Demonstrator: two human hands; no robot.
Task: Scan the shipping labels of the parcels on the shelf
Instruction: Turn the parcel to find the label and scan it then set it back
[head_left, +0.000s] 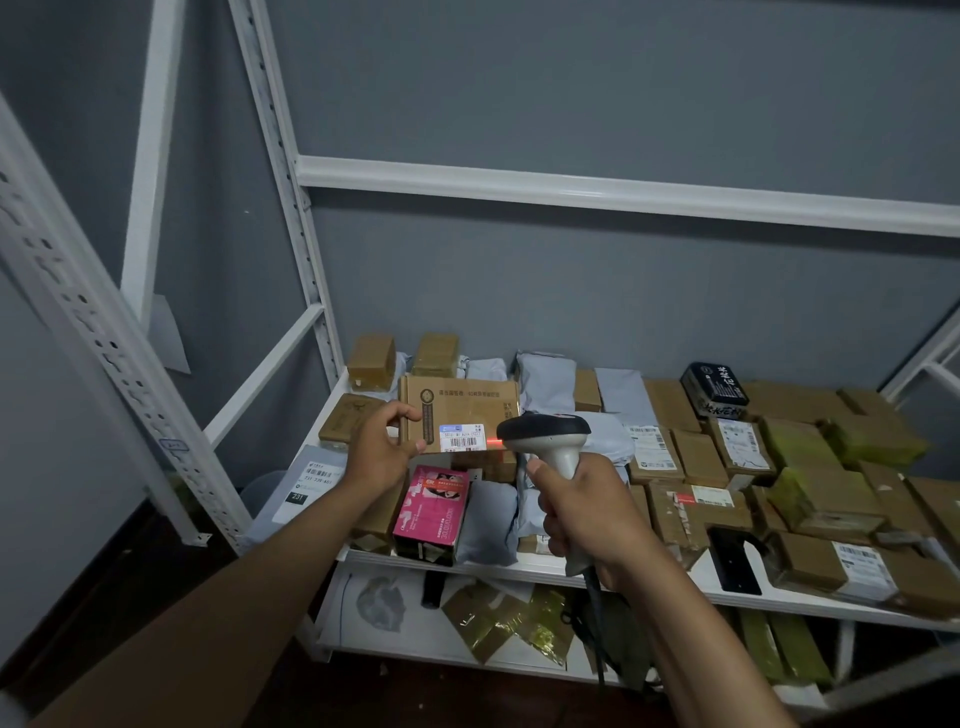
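Head view: the left hand (375, 451) pinches a cardboard box (462, 402) by its left edge, tilted up above the shelf (524, 564). The right hand (582, 512) grips a scanner (545, 441), its red beam on the box's label (462, 438). Parcels (753, 467) crowd the shelf.

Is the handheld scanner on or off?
On: the grey handheld barcode scanner casts a red line beside the white shipping label on the flat brown cardboard parcel.
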